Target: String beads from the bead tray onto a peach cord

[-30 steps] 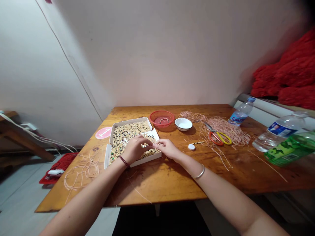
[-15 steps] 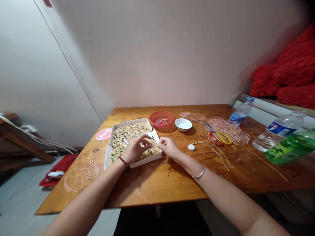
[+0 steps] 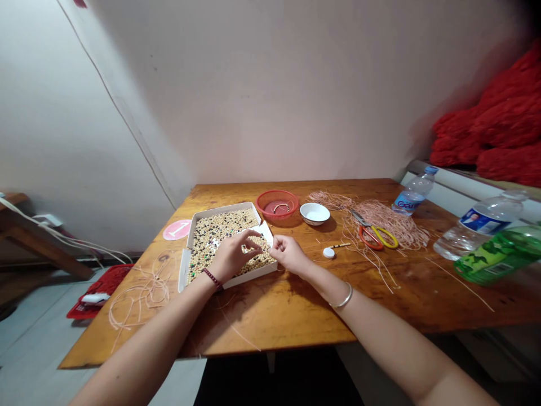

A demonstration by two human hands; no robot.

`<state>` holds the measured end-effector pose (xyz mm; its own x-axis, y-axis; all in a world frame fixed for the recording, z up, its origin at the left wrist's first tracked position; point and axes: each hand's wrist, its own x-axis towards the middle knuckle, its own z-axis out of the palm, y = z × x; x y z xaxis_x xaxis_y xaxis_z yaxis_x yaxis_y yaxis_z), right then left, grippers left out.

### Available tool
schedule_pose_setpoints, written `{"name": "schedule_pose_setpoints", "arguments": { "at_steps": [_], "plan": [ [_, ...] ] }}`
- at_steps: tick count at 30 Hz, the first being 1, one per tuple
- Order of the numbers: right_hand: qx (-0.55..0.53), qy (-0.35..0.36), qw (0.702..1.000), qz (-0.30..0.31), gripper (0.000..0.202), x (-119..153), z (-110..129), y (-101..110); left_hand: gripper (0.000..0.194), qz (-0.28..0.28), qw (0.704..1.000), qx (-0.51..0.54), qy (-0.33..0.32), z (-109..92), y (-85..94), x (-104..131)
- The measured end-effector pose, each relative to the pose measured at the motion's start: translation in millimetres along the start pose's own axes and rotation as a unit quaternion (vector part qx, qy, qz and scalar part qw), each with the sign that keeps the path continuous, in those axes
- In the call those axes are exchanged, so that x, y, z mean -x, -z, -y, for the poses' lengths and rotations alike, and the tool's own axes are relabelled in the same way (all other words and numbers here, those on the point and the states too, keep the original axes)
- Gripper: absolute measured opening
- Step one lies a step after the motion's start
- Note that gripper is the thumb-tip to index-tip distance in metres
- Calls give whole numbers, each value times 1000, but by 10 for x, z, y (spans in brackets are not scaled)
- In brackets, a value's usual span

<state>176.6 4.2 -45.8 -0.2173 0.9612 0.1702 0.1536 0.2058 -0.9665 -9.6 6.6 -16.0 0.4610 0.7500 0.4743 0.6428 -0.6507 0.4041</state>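
Broadly, a wooden table [image 3: 304,316] carries a shallow white box [image 3: 253,274] filled with mostly tan beads [image 3: 228,219], dark and green ones among them. Beyond its far right corner, a red basket [image 3: 270,217] holds a beaded cord [image 3: 288,209]. Over the box, the left hand [image 3: 230,255] curves, thumb and fingers parted; at its right edge, the right hand [image 3: 291,254] pinches closed, any contents indistinct. Beside the basket sits a white bowl [image 3: 315,213].

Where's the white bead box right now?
In the head view, the white box sits left of centre on the wooden table, partly below the left hand, its far right corner near the red basket and a pink disc at its left.
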Motion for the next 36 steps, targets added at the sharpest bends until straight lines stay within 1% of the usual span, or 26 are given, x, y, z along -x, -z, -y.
{"name": "schedule_pose_setpoints", "arguments": {
  "at_steps": [3, 7, 11, 17, 21, 23, 25, 28, 31, 33, 36],
  "plan": [
    [35, 13, 999, -10, 16, 14, 4, 3, 31, 4, 998, -54, -29, 4, -9, 8],
    [91, 28, 995, -9, 15, 44, 10, -6, 25, 20, 988, -139, -68, -17, -15, 26],
    [98, 9, 995, 4, 17, 55, 11, -22, 21, 39, 983, -150, -101, -14, -19, 35],
    [65, -13, 997, 45, 11, 49, 11, -11, 23, 58, 985, -135, -93, -23, 6, 16],
    [67, -9, 995, 69, 14, 45, -12, 4, 20, 79, 985, -113, -104, -87, 23, -1],
    [75, 1, 996, 56, 17, 36, -34, 4, 19, 76, 984, -118, -105, -109, 25, -1],
    [84, 13, 996, 30, 19, 23, -59, 3, 18, 73, 984, -126, -105, -118, 28, 3],
    [90, 13, 996, 3, 22, 7, -87, 5, 21, 77, 982, -136, -106, -119, 39, 11],
    [89, 14, 996, 19, 26, 10, -81, 16, 26, 80, 980, -151, -102, -127, 44, 17],
    [101, 34, 994, 34, 30, 18, -58, 27, 24, 72, 981, -156, -91, -140, 37, 20],
    [133, 60, 989, 27, 33, 25, -25, 45, 20, 56, 985, -146, -77, -161, 16, 24]
  ]
}}
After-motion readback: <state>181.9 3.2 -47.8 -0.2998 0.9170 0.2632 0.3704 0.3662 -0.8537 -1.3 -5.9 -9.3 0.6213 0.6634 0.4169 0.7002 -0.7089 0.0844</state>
